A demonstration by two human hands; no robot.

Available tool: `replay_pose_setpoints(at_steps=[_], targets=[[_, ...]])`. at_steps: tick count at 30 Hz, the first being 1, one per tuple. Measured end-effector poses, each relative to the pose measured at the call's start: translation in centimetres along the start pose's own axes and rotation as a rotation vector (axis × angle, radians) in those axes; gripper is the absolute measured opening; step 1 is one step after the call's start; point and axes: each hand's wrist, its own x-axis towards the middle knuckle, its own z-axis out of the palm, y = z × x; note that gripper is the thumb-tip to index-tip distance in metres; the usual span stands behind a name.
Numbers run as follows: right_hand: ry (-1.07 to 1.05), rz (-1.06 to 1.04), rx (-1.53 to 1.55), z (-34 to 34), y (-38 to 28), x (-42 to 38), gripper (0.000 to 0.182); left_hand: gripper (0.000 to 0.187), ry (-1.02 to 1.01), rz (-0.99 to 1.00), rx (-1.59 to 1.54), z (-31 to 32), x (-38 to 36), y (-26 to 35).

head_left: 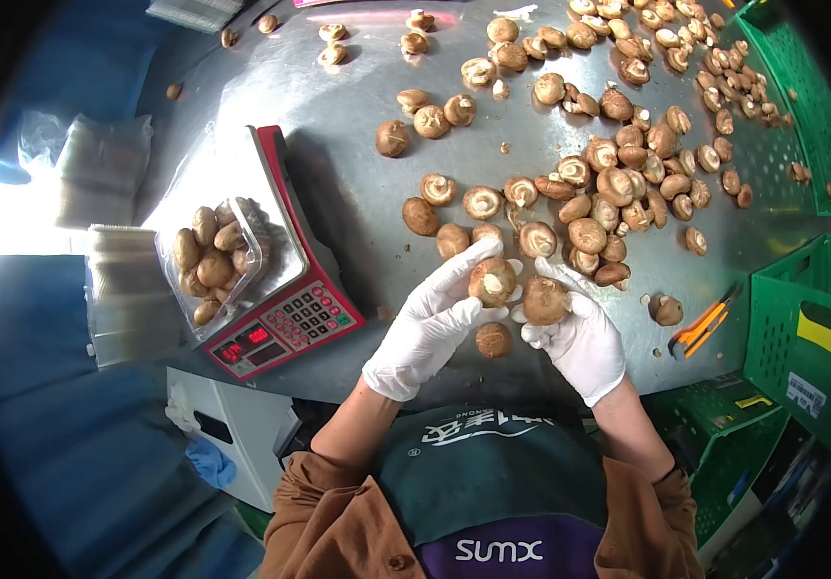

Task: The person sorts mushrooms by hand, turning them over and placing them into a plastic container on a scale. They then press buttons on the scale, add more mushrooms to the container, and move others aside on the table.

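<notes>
My left hand (432, 326), in a white glove, is closed on a shiitake mushroom (491, 281) with its pale stem side showing. Close beside it, my gloved right hand (577, 333) grips another shiitake mushroom (544, 300), brown cap up. Just below and between the hands, a loose mushroom (493, 340) lies on the metal table (338, 183). Several more mushrooms (482, 202) lie just beyond my fingertips. To the left, a clear plastic tray (253, 253) with several mushrooms (215, 268) inside rests on a red digital scale (290, 318).
A large spread of mushrooms (618, 185) covers the table's right and far side. Orange-handled cutters (701, 323) lie at the right, near green crates (801, 318). Stacked clear trays (126, 289) stand left of the scale.
</notes>
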Motion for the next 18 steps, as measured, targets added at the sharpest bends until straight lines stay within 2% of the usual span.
replay_pose_setpoints(at_steps=[2,5,8,9,11,14,15,18], targets=[[0.008,-0.01,0.012,0.8,0.2,-0.3,0.049,0.061,-0.014,-0.007,-0.136,-0.1,-0.3,-0.3],[-0.176,-0.033,-0.039,0.6,0.4,-0.3,0.048,0.061,0.022,0.021,-0.072,0.2,-1.0,-0.8],[-0.01,-0.117,-0.295,2.1,0.8,-1.0,0.048,0.057,0.08,0.089,0.175,-0.5,-1.6,-1.8],[-0.064,-0.076,-0.314,1.9,0.7,-1.2,0.048,0.057,0.103,0.127,0.277,-0.9,-1.8,-2.4],[-0.039,-0.14,-0.379,2.5,1.3,-1.2,0.053,0.056,0.147,0.201,0.48,-1.6,-2.1,-3.4],[-0.014,-0.136,-0.461,3.3,1.4,-1.4,0.06,0.055,0.232,0.25,0.994,-1.3,-2.5,-3.3],[-0.007,-0.119,-0.485,3.5,1.4,-1.4,0.062,0.054,0.25,0.31,1.027,-1.5,-2.5,-3.7],[0.018,-0.182,-0.54,3.6,2.0,-1.3,0.063,0.055,0.28,0.273,0.979,-1.5,-2.9,-3.7]])
